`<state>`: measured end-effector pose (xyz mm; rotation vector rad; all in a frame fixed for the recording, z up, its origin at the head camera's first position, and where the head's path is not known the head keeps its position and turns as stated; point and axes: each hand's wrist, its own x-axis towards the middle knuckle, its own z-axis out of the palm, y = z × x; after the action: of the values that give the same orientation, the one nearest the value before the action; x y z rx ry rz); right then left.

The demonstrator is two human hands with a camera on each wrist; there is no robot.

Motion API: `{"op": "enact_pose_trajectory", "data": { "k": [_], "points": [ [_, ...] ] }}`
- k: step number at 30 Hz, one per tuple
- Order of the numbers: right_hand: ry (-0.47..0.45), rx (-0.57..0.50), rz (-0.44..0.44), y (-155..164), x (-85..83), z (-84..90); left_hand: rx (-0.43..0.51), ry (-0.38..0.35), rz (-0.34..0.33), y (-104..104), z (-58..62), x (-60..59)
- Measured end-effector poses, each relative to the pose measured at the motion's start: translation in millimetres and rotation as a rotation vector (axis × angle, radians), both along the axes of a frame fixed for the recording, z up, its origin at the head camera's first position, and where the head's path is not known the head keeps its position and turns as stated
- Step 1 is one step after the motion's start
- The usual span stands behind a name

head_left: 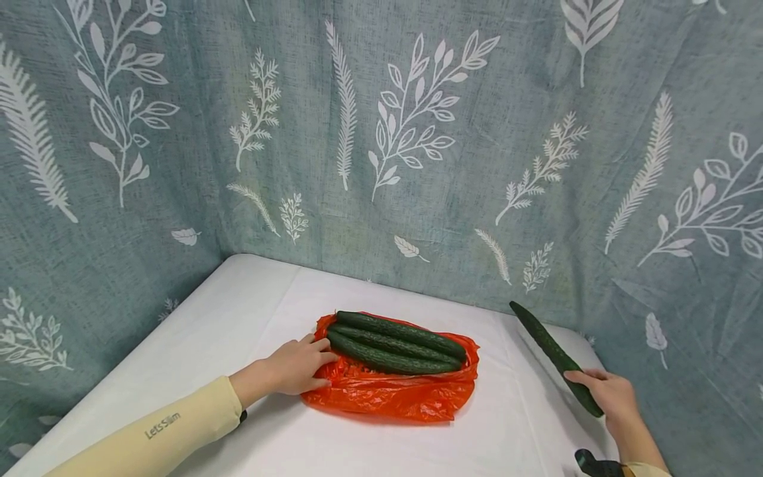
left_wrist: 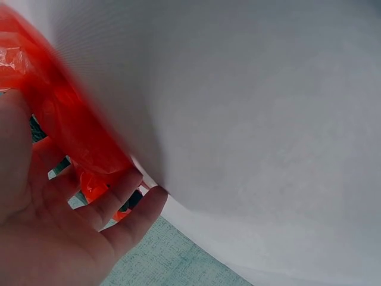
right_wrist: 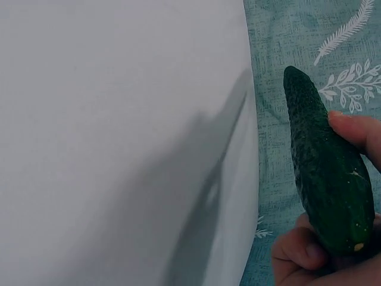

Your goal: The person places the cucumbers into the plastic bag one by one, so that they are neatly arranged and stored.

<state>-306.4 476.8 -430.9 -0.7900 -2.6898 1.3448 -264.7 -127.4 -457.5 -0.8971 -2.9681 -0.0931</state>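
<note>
I count three cucumbers [head_left: 395, 344] already lying side by side on the orange bag [head_left: 393, 391], which is spread near the middle of the worktop [head_left: 238, 331]. A fourth cucumber [head_left: 554, 354] is in my right hand [head_left: 608, 396], fingers [right_wrist: 351, 128] curled around its lower end, the tip raised and pointing toward eleven o'clock. It sits at about three o'clock from the bag, well apart from it and above the worktop's right edge. So by my judgement the work is most of the way along: three are bagged, one is in the air, and I see no other loose cucumber on the worktop.

My left hand [head_left: 295, 366] rests at the bag's nine o'clock side. The left wrist view shows its fingers [left_wrist: 122, 208] bent around a fold of the orange plastic, holding it.

For room: the white surface between the held cucumber and the bag is bare, so I judge a straight path toward nine o'clock to be open. The patterned curtain [head_left: 381, 132] stands close behind at twelve o'clock and wraps both sides, and the right-hand edge of the worktop lies just beneath my right hand, with curtain just past it. The bag's near rim at six o'clock is crumpled and low; the far rim stands slightly higher behind the cucumbers.
</note>
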Motion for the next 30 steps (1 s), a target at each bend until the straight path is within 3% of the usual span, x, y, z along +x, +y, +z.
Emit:
{"op": "enact_pose_trajectory", "data": {
  "k": [12, 20, 30],
  "points": [
    [-0.003, 0.016, 0.137, -16, -0.2, 17.3, -0.004, 0.005, 0.001, 1, 0.4, -0.3],
    [-0.014, -0.001, 0.281, -29, -0.7, 34.4, -0.006, 0.013, -0.003, 1, 0.1, 0.3],
    [0.031, 0.03, 0.402, -57, 4.3, 49.4, -0.002, 0.011, -0.001, 1, 2.7, 3.3]
  ]
}}
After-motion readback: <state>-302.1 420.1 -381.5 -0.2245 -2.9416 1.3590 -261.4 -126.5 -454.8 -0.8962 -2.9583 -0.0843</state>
